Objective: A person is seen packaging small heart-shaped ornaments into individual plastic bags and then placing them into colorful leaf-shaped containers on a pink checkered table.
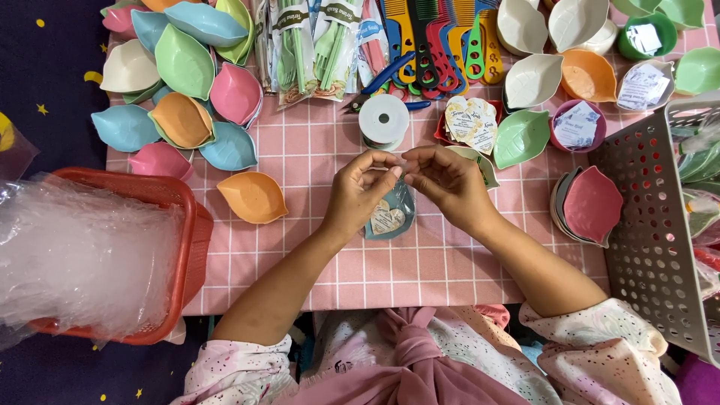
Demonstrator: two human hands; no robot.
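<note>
While both hands (405,187) pinch wrapped blue dish (391,214) | red basket (191,225): clear bags (82,255)

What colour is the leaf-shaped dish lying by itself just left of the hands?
Orange, plain with no pattern: the leaf-shaped dish shows clearly in the head view.

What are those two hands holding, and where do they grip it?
Both hands, left and right, pinch the top of a clear bag holding a bluish dish and heart-shaped tag.
</note>
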